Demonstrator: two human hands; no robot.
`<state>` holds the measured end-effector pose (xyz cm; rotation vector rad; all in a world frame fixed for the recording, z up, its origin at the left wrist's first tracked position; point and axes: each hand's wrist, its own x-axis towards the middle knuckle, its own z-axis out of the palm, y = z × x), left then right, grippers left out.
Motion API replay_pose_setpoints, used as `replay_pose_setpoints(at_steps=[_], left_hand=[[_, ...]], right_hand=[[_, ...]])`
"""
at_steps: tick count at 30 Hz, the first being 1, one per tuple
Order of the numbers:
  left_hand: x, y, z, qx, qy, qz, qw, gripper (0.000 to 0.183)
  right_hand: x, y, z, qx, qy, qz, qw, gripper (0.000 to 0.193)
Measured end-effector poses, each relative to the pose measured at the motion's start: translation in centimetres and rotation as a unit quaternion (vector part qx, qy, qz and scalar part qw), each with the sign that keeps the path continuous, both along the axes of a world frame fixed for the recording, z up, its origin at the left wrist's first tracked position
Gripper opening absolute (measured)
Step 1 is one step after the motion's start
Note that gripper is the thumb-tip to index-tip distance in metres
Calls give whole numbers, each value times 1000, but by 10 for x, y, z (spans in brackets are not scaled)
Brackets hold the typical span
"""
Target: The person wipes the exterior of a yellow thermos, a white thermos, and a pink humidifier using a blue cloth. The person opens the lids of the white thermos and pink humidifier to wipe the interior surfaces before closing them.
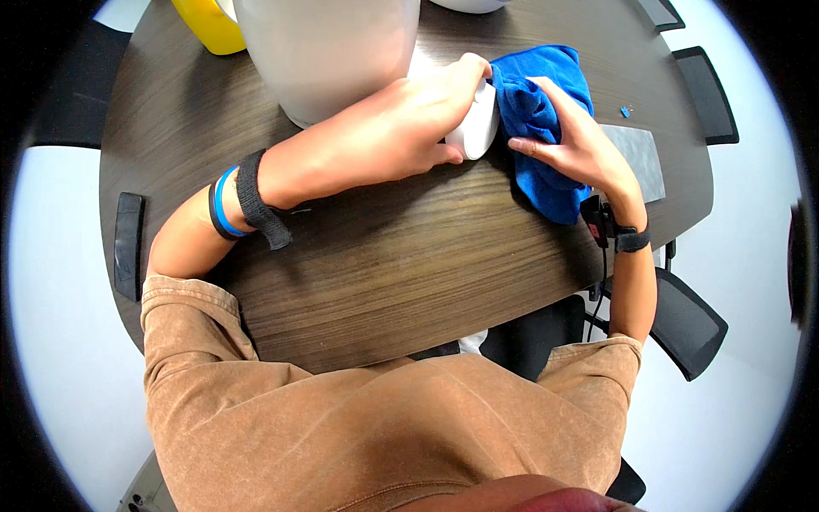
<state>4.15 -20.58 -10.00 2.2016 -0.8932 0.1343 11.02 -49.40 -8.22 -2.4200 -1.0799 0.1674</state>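
Observation:
My left hand (pixel 435 111) is closed round a small white rounded object (pixel 474 132) that looks like a computer mouse, fingers over its far end and thumb at its near side. Just to the right, my right hand (pixel 572 141) grips a bunched blue cloth (pixel 533 111) between thumb and fingers. Part of the cloth hangs down below that hand onto the table. The cloth's edge is right beside the white object; whether they touch I cannot tell. Behind my left forearm stands a large white bucket-like container (pixel 328 51).
The dark wood-grain table (pixel 409 264) has a curved edge. A yellow container (pixel 209 26) and a white round vessel (pixel 469 3) stand at the far side. A grey flat panel (pixel 638 162) and blue scrap (pixel 625 112) lie at right. Black chairs (pixel 708 94) surround the table.

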Motion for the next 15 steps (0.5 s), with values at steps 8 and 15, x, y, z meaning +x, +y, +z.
replay_pose_setpoints(at_steps=[8, 15], left_hand=[[-5, -1, 8, -2, -68, -2, 998, 87], [-1, 1, 2, -15, -74, -16, 997, 88]], right_hand=[[6, 1, 14, 110, -24, 44, 993, 63], [2, -6, 11, 41, 57, 11, 997, 65]])
